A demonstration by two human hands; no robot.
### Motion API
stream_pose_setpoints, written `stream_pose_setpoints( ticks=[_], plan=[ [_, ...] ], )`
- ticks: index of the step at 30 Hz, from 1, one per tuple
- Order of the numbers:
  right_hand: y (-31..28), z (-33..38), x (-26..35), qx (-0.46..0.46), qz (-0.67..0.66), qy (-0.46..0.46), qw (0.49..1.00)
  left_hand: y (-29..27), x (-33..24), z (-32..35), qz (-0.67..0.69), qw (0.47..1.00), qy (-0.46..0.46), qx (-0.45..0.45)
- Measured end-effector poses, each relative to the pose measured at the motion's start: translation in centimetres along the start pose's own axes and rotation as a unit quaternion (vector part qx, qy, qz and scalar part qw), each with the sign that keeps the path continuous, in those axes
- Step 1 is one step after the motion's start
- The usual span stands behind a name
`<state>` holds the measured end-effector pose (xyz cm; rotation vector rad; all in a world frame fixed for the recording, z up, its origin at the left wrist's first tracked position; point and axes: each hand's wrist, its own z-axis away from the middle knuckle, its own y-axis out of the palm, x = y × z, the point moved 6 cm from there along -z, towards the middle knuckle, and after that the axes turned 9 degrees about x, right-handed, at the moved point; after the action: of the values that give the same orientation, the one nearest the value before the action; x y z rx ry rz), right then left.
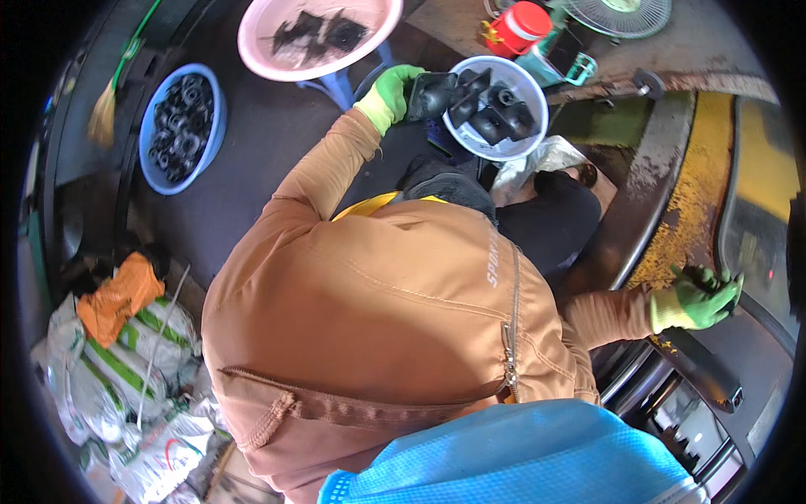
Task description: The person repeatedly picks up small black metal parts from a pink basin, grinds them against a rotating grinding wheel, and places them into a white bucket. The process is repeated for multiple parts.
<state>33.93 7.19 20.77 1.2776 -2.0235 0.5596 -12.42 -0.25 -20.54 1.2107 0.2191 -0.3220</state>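
Observation:
My left hand, in a green and yellow glove, reaches forward with its fingers closed on a black moulded part. That part is beside the left rim of a pale blue basin, where several similar black parts lie. Far out to the right is my right hand, gloved alike, beside the machine's yellow, worn panel. Its fingers are bent together around something dark that I cannot make out.
A pink basin with black scraps stands on a blue stool. At left are a blue basin of black rings, a broom and sacks. A red jug and a fan are at back right.

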Motion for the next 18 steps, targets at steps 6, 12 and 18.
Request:
stream_pose_setpoints(
  ticks=[6,12,18],
  plan=[
    [-3.3,-5.5,0.8,0.099,-0.169,-0.041,0.98,1.9,7.0,-3.7,0.009,0.985,-0.117,0.125],
    [-7.0,-2.5,-0.9,0.217,-0.073,-0.122,0.966,1.3,8.3,-2.2,-0.424,0.883,-0.032,0.199],
    [-11.3,-0.1,1.8,0.242,-0.193,-0.111,0.944,6.2,7.8,-1.2,-0.737,0.618,0.098,0.257]
  ],
)
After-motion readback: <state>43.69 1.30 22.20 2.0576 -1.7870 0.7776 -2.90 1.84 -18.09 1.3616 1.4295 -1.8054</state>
